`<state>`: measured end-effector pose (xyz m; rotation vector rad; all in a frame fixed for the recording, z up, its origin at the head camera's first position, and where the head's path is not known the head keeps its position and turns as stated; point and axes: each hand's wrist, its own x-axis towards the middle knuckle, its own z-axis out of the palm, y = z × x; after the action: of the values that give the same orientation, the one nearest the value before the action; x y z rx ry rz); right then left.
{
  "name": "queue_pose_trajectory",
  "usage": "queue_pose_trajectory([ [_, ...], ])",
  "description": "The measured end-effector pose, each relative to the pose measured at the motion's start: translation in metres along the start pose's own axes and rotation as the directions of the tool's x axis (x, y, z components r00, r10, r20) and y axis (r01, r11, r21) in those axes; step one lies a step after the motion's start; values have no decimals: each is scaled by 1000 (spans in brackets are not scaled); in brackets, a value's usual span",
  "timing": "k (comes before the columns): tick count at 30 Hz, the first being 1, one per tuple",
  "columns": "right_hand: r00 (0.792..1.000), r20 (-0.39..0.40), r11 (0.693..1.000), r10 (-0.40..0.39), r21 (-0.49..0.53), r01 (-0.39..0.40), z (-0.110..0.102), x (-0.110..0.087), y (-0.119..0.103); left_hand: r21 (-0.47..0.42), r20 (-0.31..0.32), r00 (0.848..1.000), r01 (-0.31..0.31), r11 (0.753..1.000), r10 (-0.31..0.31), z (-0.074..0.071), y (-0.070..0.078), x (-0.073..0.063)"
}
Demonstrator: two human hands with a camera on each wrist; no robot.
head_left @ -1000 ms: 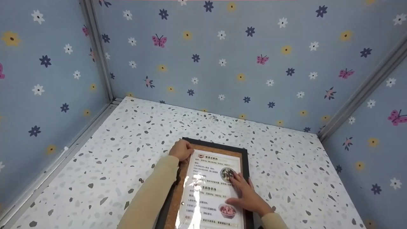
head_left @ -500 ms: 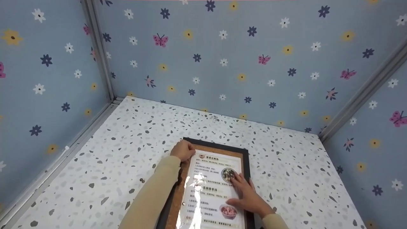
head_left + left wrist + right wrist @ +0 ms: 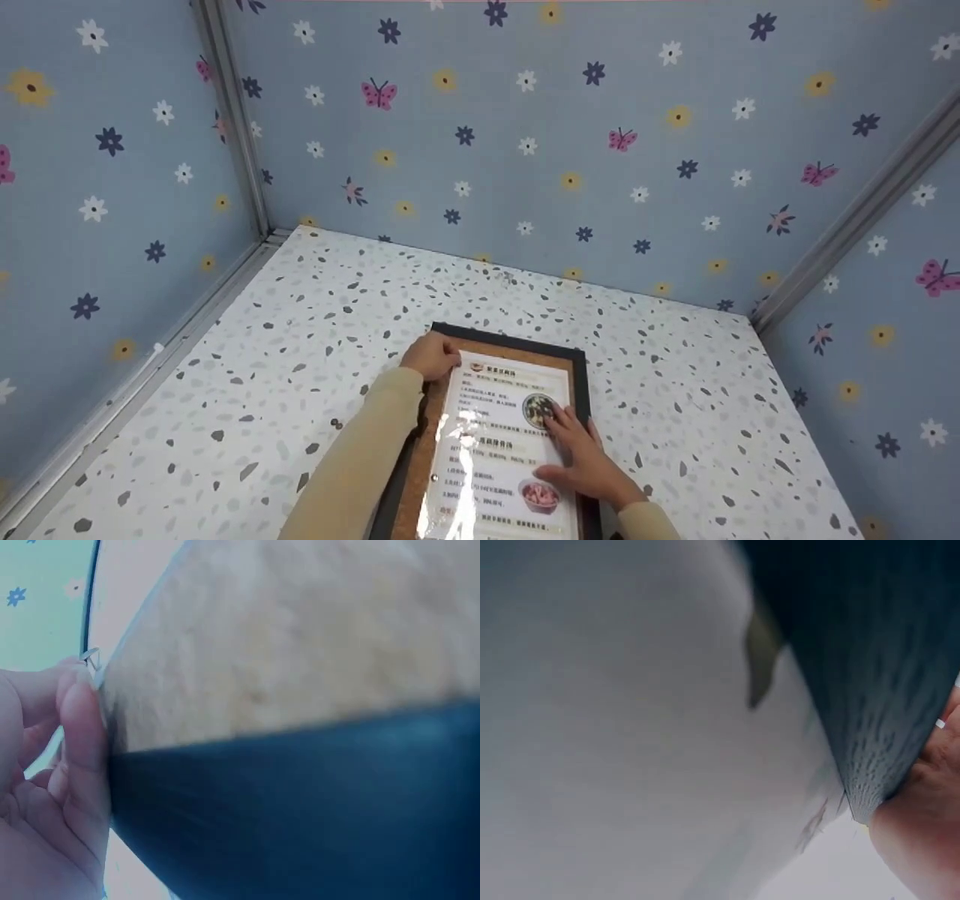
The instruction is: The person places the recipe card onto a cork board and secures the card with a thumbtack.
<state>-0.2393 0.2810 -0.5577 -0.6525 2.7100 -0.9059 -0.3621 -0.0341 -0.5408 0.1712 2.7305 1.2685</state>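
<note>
- Change over the last second: almost none. Both hands sit where they were; only the head view drifts slightly. Judgement: the work is in a fine, stationary phase at the sheet's top corner, not a repositioning.
- Left hand (image 3: 431, 355): curled at the 11 o'clock corner of the laminated sheet (image 3: 501, 442). In the left wrist view, fingertips (image 3: 81, 720) pinch a small metal pin (image 3: 90, 657) against the cork.
- Right hand (image 3: 583, 461): fingers extended flat, pressing the sheet's 3 o'clock edge; holds nothing.
- Cork board (image 3: 418, 450): lies flat on the table (image 3: 300, 337), at 6 o'clock in the head view, running off the bottom edge.
- Materials: board is a rectangle with a matte black frame (image 3: 510, 341) and grainy tan cork; sheet is glossy, glare-streaked, with printed text and two round food photos.
- Table: smooth white, grey terrazzo flecks.
- Walls (image 3: 525, 150): blue, printed with flowers and butterflies; metal corner strips.
- Sleeves: soft beige knit.
</note>
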Motion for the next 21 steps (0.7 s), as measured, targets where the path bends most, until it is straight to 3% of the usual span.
queue_pose_trajectory([
  [6,1000,5,1000,9,-16,-9,1,1,0,35,-11,999,41,999,-41,3,1,2],
  [12,1000,-4,1000,10,-19,-10,1,2,-2,128,-39,999,-10,992,15,4,1,2],
  [21,1000,0,1000,11,-21,-11,1,2,-1,-81,-78,996,39,996,-45,2,-5,3],
])
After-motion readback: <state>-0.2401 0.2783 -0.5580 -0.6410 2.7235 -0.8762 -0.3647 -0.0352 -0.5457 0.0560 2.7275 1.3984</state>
